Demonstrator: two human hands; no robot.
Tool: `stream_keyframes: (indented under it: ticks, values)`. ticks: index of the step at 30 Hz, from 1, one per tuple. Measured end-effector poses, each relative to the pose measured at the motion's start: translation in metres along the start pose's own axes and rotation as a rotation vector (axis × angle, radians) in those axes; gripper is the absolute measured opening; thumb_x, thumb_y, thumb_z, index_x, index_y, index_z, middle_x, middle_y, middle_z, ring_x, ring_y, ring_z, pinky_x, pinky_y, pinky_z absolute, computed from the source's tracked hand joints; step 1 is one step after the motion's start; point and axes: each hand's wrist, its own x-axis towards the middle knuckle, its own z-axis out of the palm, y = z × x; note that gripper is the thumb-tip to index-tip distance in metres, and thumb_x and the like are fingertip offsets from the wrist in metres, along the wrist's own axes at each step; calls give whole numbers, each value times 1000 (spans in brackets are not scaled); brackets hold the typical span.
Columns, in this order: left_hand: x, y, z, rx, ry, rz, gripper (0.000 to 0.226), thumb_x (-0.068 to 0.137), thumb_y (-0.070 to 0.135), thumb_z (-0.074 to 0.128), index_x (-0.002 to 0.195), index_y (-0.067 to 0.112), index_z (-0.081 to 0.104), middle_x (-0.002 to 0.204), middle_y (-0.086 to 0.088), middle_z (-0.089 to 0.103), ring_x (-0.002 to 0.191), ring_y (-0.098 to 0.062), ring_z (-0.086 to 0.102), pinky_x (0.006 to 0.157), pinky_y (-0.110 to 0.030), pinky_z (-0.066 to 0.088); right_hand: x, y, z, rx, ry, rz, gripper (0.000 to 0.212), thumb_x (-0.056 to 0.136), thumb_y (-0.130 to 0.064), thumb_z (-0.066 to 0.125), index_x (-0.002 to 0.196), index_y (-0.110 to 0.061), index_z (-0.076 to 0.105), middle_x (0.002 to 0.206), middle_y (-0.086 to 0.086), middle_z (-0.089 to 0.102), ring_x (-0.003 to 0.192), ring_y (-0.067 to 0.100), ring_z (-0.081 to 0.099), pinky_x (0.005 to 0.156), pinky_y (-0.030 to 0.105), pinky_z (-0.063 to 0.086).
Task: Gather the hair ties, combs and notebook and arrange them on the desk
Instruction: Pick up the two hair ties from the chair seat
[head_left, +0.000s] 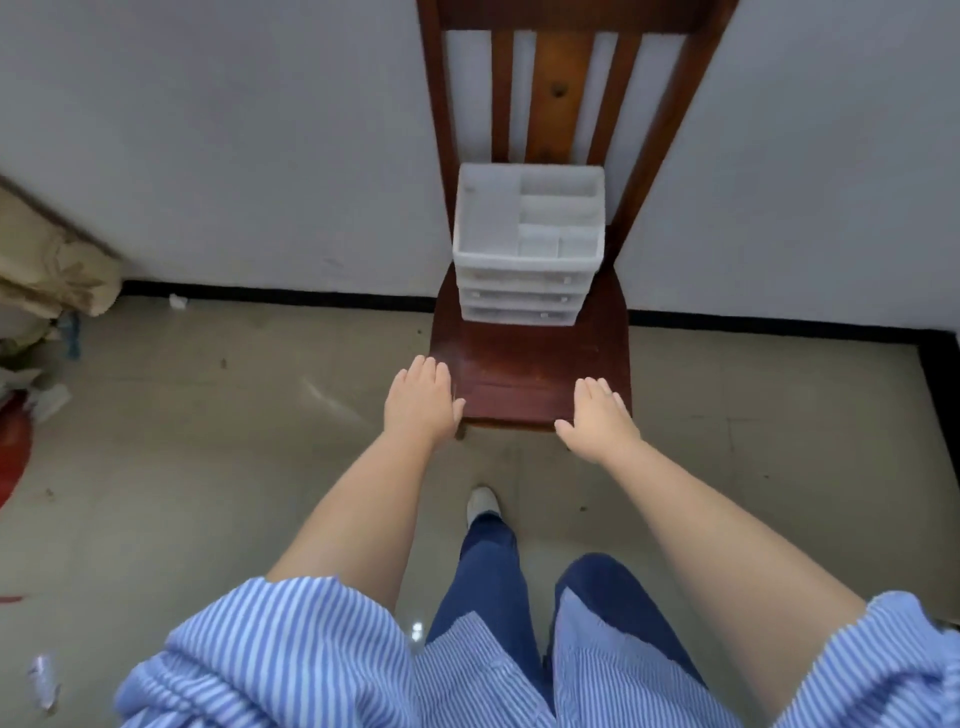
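Note:
A white plastic organiser (527, 244) with top compartments and three small drawers stands at the back of a dark wooden chair seat (524, 364). Its top compartments look bare. No hair ties, combs or notebook show anywhere in the head view. My left hand (422, 400) hovers palm down at the seat's front left corner, fingers together and extended, holding nothing. My right hand (600, 418) hovers palm down over the front right corner, also holding nothing. Whether either hand touches the seat, I cannot tell.
The chair's slatted back (558, 88) stands against a white wall. Grey floor lies all around. Bags and clutter (47, 291) pile up at the left, with a red object (13, 447) at the left edge. My legs and one white shoe (482, 503) stand before the chair.

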Motion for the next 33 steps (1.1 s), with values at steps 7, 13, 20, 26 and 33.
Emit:
stream_keyframes:
  ticks: [7,13,20,26,33]
  values:
    - [143,-3,-12,-51,84,71,61,96,29,42,144,1,19,155,-16,19,145,-28,12,117,-40,18,138,-26,-11,572,-107,150,60,95,-28,46,143,2,23,151,18,30,138,30,30,115,35,27]
    - [204,-8,14,-14,141,135,63,94,20,46,146,1,16,157,-18,12,146,-30,7,119,-42,12,239,-44,13,1614,-70,528,43,95,-3,42,138,-4,36,141,18,45,131,29,42,113,37,31]
    - [217,-18,24,-15,172,197,60,84,5,56,137,-10,33,151,-24,26,141,-39,21,114,-50,23,283,-39,13,2300,4,702,29,88,5,32,66,-8,47,80,7,50,97,25,58,114,39,30]
    - [217,-12,28,-38,182,168,63,90,16,52,141,-9,25,154,-22,19,143,-36,14,116,-46,20,253,-23,41,2174,-91,761,39,69,17,12,65,-4,44,79,10,53,133,35,38,113,46,25]
    - [208,-4,45,21,174,263,64,81,18,65,135,-5,40,145,-28,36,135,-43,32,109,-54,31,185,-15,75,1867,-250,773,62,81,23,10,133,2,35,138,23,46,132,37,39,112,47,28]
